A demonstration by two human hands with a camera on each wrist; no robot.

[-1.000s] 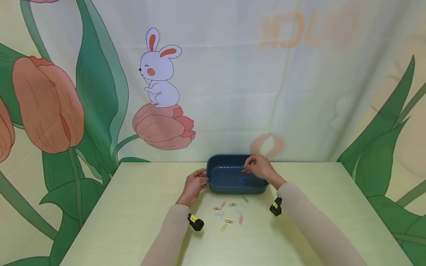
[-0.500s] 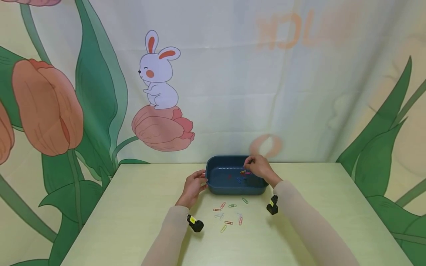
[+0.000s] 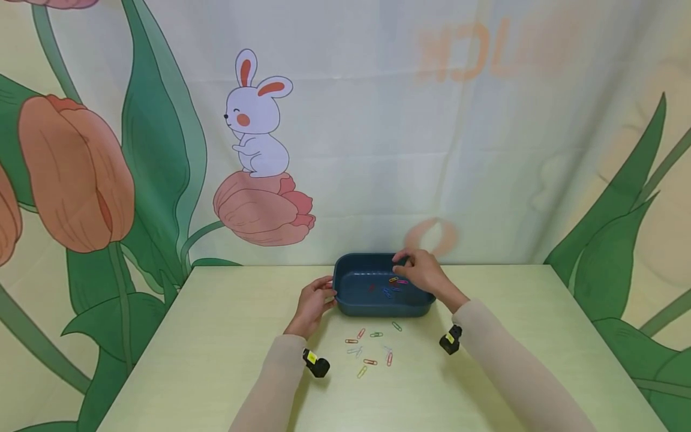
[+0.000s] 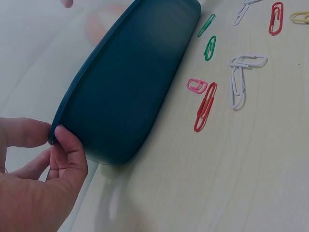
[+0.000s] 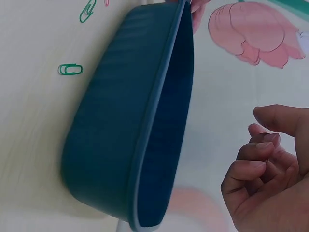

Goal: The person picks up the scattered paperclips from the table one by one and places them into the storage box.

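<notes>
My left hand (image 3: 313, 303) pinches the left rim of a dark blue rectangular bin (image 3: 383, 309), thumb and fingers on either side of the edge in the left wrist view. Over the bin's right part hovers my right hand (image 3: 425, 274); the right wrist view shows its thumb apart from loosely curled fingers (image 5: 246, 170), with nothing held. Inside the bin lie several paper clips, among them a yellow clip (image 3: 393, 280), a pink clip (image 3: 402, 282), blue clips (image 3: 387, 293) and a red clip (image 3: 371, 288). The hand hides part of the bin's interior.
On the pale table (image 3: 216, 360), in front of the bin, several loose paper clips are scattered: a green clip (image 3: 397, 326), a red clip (image 3: 370, 362), a yellow clip (image 3: 362, 372), and white clips (image 4: 237, 82). A printed curtain (image 3: 351, 150) hangs behind the table.
My right thumb and fingers have parted from a pinch, and a blue paper clip has dropped from them into the bin. The left hand and the bin stay put.
</notes>
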